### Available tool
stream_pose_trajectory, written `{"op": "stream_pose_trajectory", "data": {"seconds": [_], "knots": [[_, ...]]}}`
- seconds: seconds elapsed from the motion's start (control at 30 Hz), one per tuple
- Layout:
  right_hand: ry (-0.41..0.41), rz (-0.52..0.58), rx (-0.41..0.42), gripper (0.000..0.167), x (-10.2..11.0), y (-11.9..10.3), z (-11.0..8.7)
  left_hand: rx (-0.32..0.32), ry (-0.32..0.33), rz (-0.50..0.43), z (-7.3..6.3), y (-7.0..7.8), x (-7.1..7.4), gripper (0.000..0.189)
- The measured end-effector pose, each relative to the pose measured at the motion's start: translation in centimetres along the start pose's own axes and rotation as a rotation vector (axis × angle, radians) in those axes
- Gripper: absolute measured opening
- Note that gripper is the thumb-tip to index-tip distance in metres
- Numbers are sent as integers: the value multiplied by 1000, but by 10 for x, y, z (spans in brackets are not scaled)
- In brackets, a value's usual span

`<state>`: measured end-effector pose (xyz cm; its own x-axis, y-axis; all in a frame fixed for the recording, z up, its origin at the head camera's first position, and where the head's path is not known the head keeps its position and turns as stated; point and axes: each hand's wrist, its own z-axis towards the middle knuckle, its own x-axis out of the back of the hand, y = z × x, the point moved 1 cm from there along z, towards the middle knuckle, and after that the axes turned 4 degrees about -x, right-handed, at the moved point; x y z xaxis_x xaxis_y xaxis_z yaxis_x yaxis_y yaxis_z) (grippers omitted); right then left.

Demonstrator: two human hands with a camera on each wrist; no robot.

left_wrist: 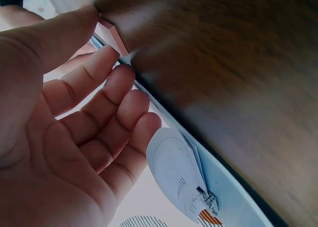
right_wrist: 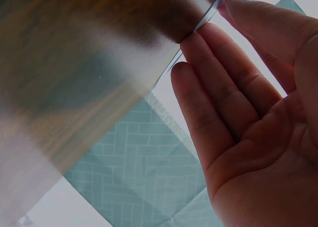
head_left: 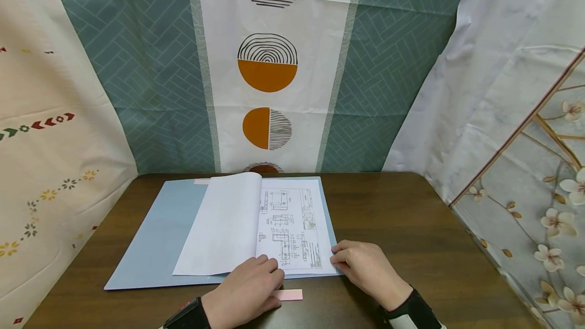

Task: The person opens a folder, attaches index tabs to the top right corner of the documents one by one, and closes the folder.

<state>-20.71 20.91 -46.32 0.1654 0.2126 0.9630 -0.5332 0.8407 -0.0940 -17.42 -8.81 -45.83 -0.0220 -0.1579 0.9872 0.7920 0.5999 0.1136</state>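
While folder (head_left: 155,240) is pinched by right hand (head_left: 367,269), left hand (head_left: 249,288) is held loosely curved. Pages (head_left: 226,227) could be creased if dragged.

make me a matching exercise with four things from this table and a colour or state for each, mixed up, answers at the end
Things:
1. folder
2. near strip
3. left page
4. right page

Colours and states:
a. pink
b. printed with line drawings
c. light blue, lying open
d. white, blank side up

Pairs: 1-c, 2-a, 3-d, 4-b
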Motion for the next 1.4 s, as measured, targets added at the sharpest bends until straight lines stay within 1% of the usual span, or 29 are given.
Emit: {"op": "stream_pose_trajectory", "data": {"seconds": [0.3,0.53,0.7,0.8,0.97,1.03,1.17,1.27,1.4], "knots": [[8,0,4,17,1,-1,0,10,-4,36,2,5,1,24],[10,-6,7,17,1,-1,0,32,9,9,4,11,6,25],[7,-5,6,16,1,-1,0,30,24,5,8,14,8,21],[10,0,12,16,1,-1,0,28,18,-12,10,14,8,19],[14,-5,16,16,2,-1,1,9,2,-28,8,12,10,22],[11,-9,13,16,3,-1,1,-3,-12,-17,7,11,11,25],[2,-8,10,16,5,-1,1,-27,-33,26,9,11,15,23],[3,-7,16,16,4,-1,1,-37,-9,64,13,11,21,20],[16,-8,40,15,0,0,0,-39,78,96,19,7,33,15]]}}
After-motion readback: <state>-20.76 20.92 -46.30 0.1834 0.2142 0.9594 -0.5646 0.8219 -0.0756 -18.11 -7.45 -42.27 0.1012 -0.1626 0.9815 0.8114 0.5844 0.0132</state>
